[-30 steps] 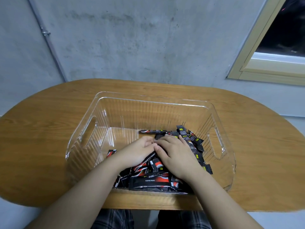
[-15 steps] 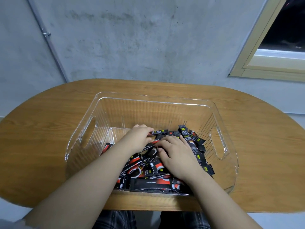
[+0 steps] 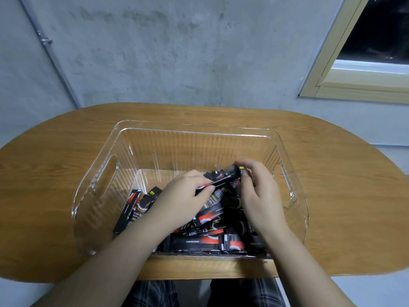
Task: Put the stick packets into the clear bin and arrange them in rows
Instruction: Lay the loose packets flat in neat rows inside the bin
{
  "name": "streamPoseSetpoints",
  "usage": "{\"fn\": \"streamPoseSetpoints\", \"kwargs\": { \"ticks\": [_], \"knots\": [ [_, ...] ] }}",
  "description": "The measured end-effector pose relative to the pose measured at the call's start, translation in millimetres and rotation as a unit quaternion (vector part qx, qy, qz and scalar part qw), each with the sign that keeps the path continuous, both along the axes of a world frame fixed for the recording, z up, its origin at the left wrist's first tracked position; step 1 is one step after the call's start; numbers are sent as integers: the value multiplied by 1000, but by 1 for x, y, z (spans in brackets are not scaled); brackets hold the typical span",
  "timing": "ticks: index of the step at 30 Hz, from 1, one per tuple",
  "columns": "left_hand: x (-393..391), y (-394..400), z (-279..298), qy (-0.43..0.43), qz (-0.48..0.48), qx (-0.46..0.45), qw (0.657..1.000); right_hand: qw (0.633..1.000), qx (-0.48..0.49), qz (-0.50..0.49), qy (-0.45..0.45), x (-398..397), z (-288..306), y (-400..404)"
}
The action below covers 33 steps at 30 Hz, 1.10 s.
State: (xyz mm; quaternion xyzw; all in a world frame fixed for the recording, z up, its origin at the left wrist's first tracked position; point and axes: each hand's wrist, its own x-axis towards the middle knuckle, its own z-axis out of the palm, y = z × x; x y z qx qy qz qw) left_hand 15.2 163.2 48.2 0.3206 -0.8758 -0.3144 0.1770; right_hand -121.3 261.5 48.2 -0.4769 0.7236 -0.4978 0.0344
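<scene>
Now lifting one packet off the pile, left hand and right hand pinching its ends, needing level laying in the bin, starting a row.

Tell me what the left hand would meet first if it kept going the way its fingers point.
The left hand points right and slightly away, along the stick packet it pinches. Straight on, it would likely meet the right hand at that packet's other end, well before the clear bin wall. Depth is uncertain.

Both hands pinch 1 stick packet above the clear bin
</scene>
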Motion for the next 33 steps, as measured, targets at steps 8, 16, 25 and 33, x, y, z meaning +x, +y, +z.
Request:
{"fn": "streamPoseSetpoints", "kwargs": {
  "ticks": [8, 16, 25, 33],
  "knots": [
    [-1, 21, 7, -46, -114, 78, 989, 971, 202, 80, 100, -5, -14, 6],
    [49, -49, -22, -330, 131, 109, 928, 959, 206, 81, 174, -2, -26, 9],
    [55, -40, -11, -321, 90, 143, 932, 963, 202, 75, 159, -2, -30, 9],
    [40, -27, -24, -309, 122, 126, 935, 962, 209, 76, 158, 0, -25, 10]
  ]
}}
